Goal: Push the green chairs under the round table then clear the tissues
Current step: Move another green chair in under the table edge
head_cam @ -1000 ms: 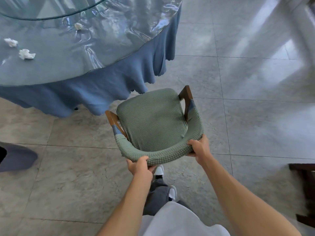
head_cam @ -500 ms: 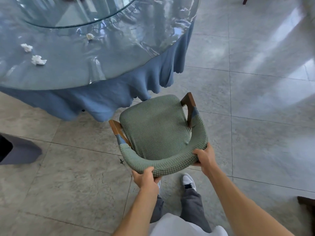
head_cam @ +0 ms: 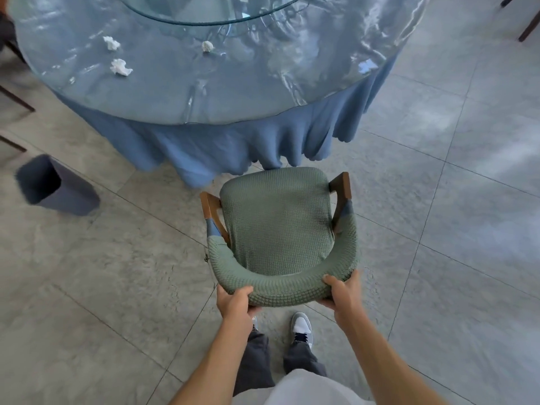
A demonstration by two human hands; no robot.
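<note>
A green chair (head_cam: 277, 220) with wooden arm posts stands on the tiled floor, its seat front touching the hem of the blue cloth on the round table (head_cam: 204, 106). My left hand (head_cam: 235, 301) grips the left end of the curved backrest, and my right hand (head_cam: 342, 290) grips its right end. Three crumpled white tissues lie on the glossy tabletop: one tissue (head_cam: 111, 43) at the far left, a second tissue (head_cam: 120, 67) just below it, and a third tissue (head_cam: 207, 46) near the glass turntable (head_cam: 210, 13).
A dark grey bin (head_cam: 55, 187) stands on the floor to the left of the chair. Dark chair legs (head_cam: 14, 95) show at the left edge, and more legs (head_cam: 526, 27) at the top right. My feet are right behind the green chair.
The chair has moved forward towards the table, its seat now meeting the hanging cloth. My view has swung so the table faces me and the bin has come fully into sight.
</note>
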